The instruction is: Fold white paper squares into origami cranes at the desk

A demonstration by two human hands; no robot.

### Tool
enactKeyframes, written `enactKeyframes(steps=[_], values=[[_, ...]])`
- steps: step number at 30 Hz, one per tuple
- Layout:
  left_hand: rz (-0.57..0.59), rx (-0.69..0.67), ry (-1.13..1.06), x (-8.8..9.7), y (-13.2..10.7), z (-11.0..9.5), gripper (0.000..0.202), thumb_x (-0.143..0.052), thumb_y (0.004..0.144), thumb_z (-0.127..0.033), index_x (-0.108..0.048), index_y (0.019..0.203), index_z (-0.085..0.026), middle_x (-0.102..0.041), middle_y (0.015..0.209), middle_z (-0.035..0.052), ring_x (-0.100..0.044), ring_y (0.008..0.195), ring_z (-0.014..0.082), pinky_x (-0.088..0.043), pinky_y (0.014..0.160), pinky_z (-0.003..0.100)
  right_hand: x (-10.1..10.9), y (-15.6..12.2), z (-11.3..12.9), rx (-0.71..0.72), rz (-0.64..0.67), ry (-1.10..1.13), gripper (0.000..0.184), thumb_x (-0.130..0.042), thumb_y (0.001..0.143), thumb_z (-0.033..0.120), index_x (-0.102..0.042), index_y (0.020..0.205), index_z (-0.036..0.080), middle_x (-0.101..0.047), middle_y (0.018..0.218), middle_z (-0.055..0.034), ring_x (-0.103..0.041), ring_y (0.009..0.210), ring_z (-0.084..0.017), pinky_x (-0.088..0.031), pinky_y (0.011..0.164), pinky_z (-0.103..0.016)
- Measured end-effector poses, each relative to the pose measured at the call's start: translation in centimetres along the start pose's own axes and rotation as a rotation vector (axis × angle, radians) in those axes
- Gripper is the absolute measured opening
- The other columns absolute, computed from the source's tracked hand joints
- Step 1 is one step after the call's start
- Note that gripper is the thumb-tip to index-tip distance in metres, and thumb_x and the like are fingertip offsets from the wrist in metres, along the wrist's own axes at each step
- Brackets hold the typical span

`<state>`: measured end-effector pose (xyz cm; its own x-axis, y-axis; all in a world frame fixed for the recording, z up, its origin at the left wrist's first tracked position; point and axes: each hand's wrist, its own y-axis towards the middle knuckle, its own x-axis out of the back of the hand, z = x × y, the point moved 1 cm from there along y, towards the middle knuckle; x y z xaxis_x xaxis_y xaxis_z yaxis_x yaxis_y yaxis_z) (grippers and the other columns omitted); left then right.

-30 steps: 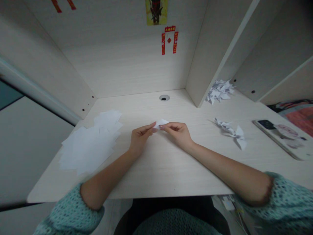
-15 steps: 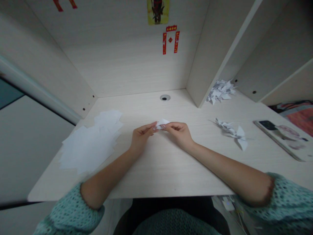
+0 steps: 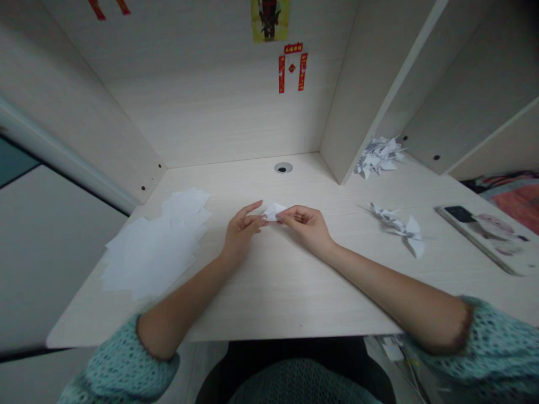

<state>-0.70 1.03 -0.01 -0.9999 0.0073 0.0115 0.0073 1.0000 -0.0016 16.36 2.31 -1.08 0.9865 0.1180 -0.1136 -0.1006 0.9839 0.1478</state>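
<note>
A small folded piece of white paper (image 3: 273, 211) is held between my two hands, just above the middle of the desk. My left hand (image 3: 243, 225) pinches its left end with the thumb against a lower finger, while the index finger is lifted away. At the right end, my right hand (image 3: 306, 222) grips the paper between thumb and fingertips, the other fingers curled. To the left lies a spread pile of white paper sheets (image 3: 154, 247). On the right sit a few folded paper pieces (image 3: 398, 225), with pointed tips.
A heap of folded paper (image 3: 380, 156) lies behind the upright divider (image 3: 379, 95). A phone (image 3: 490, 238) rests at the right, near a reddish cloth (image 3: 517, 203). The desk's back has a round cable hole (image 3: 283, 168). Red stickers (image 3: 292, 67) are on the back panel.
My left index finger has lifted off the paper, showing more of its white face. Both hands stay at nearly the same place.
</note>
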Motion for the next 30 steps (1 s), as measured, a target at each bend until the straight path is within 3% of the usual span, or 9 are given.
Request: enactKeyframes(steps=[7, 16, 24, 30], values=[[-0.002, 0.039, 0.040, 0.15, 0.28, 0.71, 0.038, -0.071, 0.071, -0.041, -0.070, 0.102, -0.020, -0.074, 0.093, 0.0073, -0.069, 0.082, 0.0201, -0.047, 0.067, 0.027, 0.11, 0.05, -0.19, 0.056, 0.031, -0.062, 0.023, -0.073, 0.068, 0.040, -0.069, 0.071, 0.017, -0.072, 0.072, -0.0049, -0.064, 0.064, -0.015, -0.049, 0.064, -0.029], [-0.019, 0.082, -0.013, 0.00, 0.18, 0.74, 0.039, -0.073, 0.068, -0.039, -0.071, 0.101, -0.019, -0.074, 0.093, 0.0078, -0.069, 0.081, 0.0199, -0.050, 0.068, 0.029, -0.05, 0.05, -0.78, -0.026, 0.021, 0.046, 0.023, -0.074, 0.066, 0.038, -0.067, 0.070, 0.016, -0.071, 0.070, -0.0039, -0.062, 0.060, -0.013, -0.046, 0.060, -0.026], [-0.073, -0.043, 0.019, -0.24, -0.45, 0.22, 0.034, -0.073, 0.069, -0.036, -0.072, 0.098, -0.018, -0.075, 0.088, 0.0064, -0.070, 0.077, 0.0186, -0.054, 0.074, 0.030, -0.20, 0.11, -0.45, -0.089, 0.054, 0.078, 0.023, -0.076, 0.064, 0.036, -0.065, 0.066, 0.016, -0.070, 0.068, -0.0022, -0.060, 0.061, -0.012, -0.044, 0.062, -0.025], [-0.077, -0.060, -0.004, -0.45, -0.64, -0.09, 0.035, -0.074, 0.069, -0.035, -0.072, 0.098, -0.017, -0.075, 0.091, 0.0066, -0.070, 0.079, 0.0189, -0.056, 0.078, 0.031, -0.24, 0.04, -0.43, -0.132, 0.047, 0.080, 0.024, -0.076, 0.064, 0.037, -0.064, 0.064, 0.016, -0.068, 0.066, -0.0015, -0.058, 0.058, -0.011, -0.041, 0.058, -0.024]])
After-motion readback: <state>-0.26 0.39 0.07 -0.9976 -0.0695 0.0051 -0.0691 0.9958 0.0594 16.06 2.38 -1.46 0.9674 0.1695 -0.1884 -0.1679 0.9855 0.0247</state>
